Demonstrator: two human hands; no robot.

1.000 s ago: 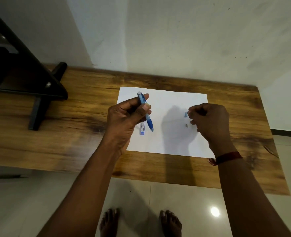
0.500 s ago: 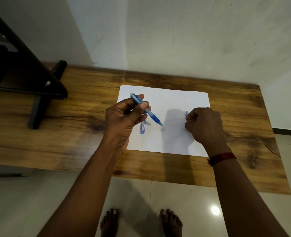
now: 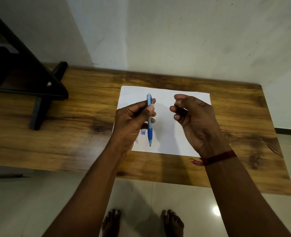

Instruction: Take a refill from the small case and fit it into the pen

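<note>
While the left hand (image 3: 131, 124) pinches a blue pen (image 3: 149, 120) above the paper (image 3: 165, 134) mid-table, the right hand (image 3: 194, 120) hovers beside it, fingers curled; whether they hold anything is unclear

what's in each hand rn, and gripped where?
Left hand pinches the blue pen on its upper barrel, tip toward the person. Right hand: fingers curled; can't tell if anything's held.

Home (wooden desk (image 3: 55, 142), bare feet (image 3: 172, 223))
</note>
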